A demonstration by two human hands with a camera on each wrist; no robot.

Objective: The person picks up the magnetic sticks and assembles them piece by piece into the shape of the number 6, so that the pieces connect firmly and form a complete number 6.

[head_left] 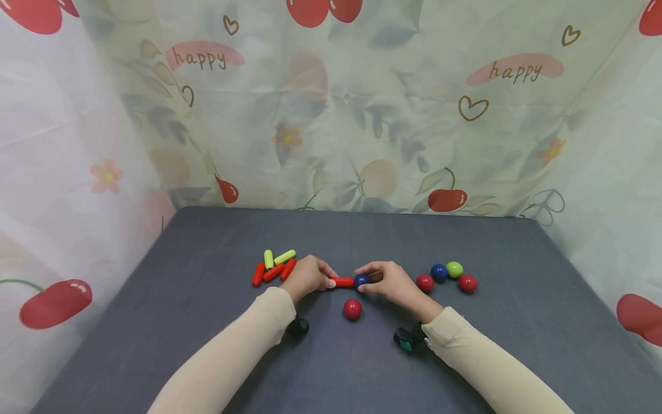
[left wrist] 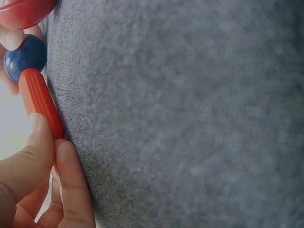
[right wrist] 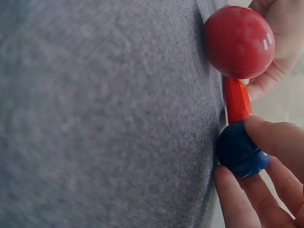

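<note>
Between thumb and fingers, my left hand (head_left: 310, 277) pinches one end of a red ribbed rod (head_left: 342, 282). My right hand (head_left: 392, 283) grips a blue ball (head_left: 361, 280) at the rod's other end. In the left wrist view the rod (left wrist: 40, 99) meets the blue ball (left wrist: 26, 58) end-on. The right wrist view has thumb and fingers around the blue ball (right wrist: 242, 149), low over the cloth. A red ball (head_left: 353, 309) lies on the table just in front of the joined pieces, nearer the body.
Left of my left hand lie several rods, red (head_left: 258, 274) and yellow-green (head_left: 285, 257). Beyond my right hand sit another blue ball (head_left: 439, 272), a green ball (head_left: 454, 269) and two red balls (head_left: 468, 283). Patterned curtains (head_left: 346, 115) enclose the dark table (head_left: 217, 241).
</note>
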